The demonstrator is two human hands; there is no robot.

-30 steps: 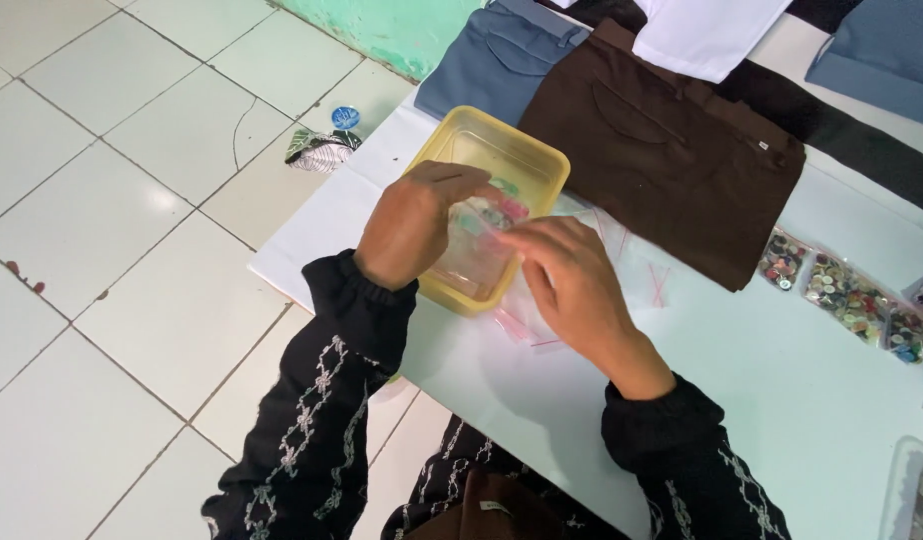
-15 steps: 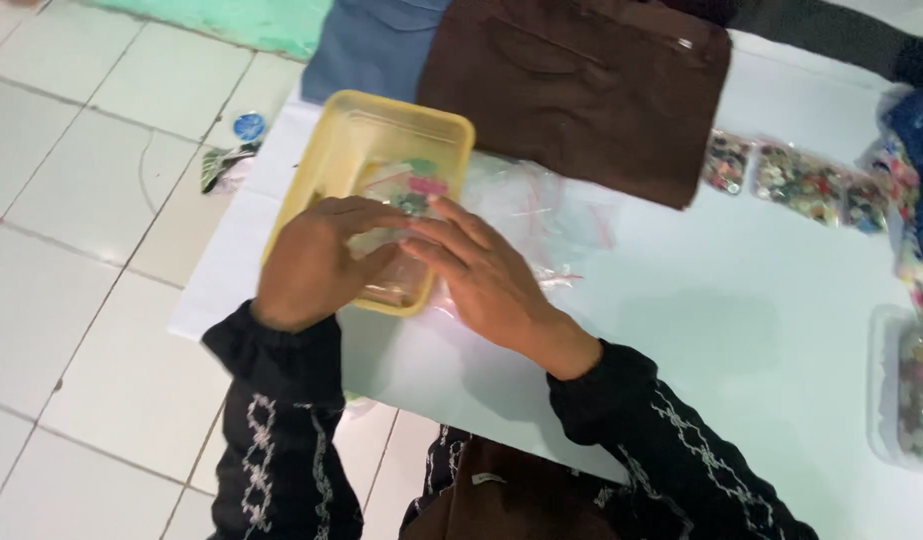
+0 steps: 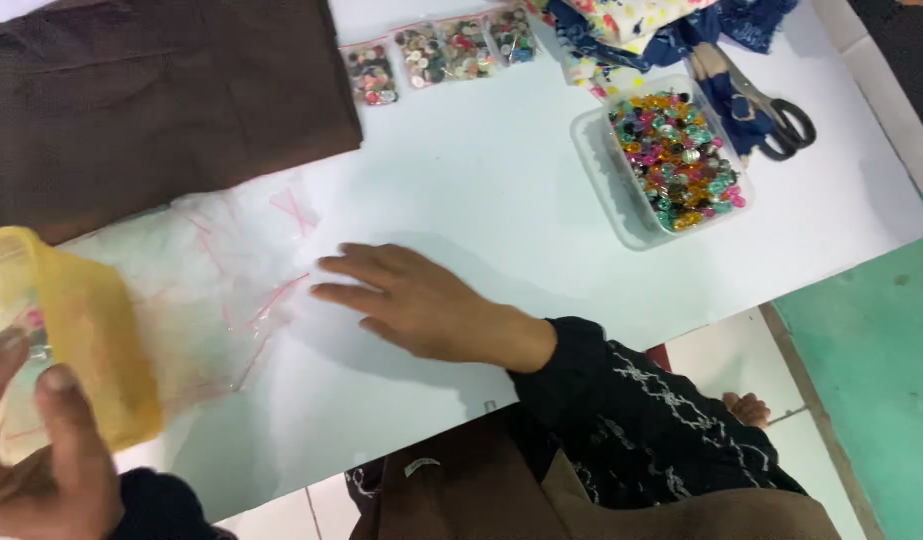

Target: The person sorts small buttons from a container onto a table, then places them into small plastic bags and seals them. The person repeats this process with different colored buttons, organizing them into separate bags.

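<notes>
My left hand (image 3: 37,440) is at the bottom left, its fingers on the near side of a yellow plastic tub (image 3: 77,320) with small bags inside. Whether it grips the tub I cannot tell. My right hand (image 3: 422,300) lies flat and open on the white table (image 3: 482,190), fingers pointing left toward a loose heap of clear zip bags with red seals (image 3: 222,290). Nothing is in the right hand.
Brown folded cloth (image 3: 152,100) covers the upper left. Several small bags of buttons (image 3: 437,50) lie at the top. A clear tub of coloured beads (image 3: 672,160) stands at the right, scissors (image 3: 762,100) and blue patterned cloth (image 3: 662,25) beyond it. The table edge runs along the bottom right.
The view has swung right, so the tub now sits at the far left. My right hand has left the tub and now rests flat on the table beside the bags.
</notes>
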